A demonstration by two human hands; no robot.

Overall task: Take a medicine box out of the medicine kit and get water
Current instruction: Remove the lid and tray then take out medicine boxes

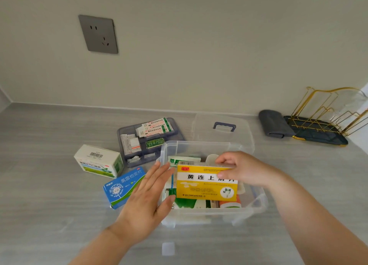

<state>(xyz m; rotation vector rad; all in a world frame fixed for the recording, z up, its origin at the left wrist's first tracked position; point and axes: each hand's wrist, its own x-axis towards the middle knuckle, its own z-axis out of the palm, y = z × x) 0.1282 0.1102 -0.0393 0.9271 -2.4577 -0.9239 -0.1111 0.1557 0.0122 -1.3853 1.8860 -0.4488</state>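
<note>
Grey, wood-grained counter (49,185) fills the lower half of the view under a pale wall that carries a grey socket plate (98,34). Near the middle stands the clear plastic medicine kit (211,215), lid off; its transparent lid (223,131) with a blue-grey handle lies just behind it. To the kit's far left rear sits a blue-grey tray insert (147,141) holding small packets. At the far right a gold wire rack (328,113) stands on a dark tray, cut off by the frame edge, with a rolled grey cloth (272,123) touching it.

The left hand (147,201) lies flat and spread against the kit's left wall, fingers wide, gripping nothing. The right hand (245,169) pinches the top right corner of a yellow medicine box (207,185), thumb on the printed face and fingers behind, holding it upright over the kit's open mouth, just right of the left fingertips.

On the counter left of the kit lie a blue box (121,187), partly under the left hand, and a white-and-green box (99,161) behind it.

Inside the kit, green, white and orange packages show only in part, hidden behind the yellow box; their labels cannot be made out.
</note>
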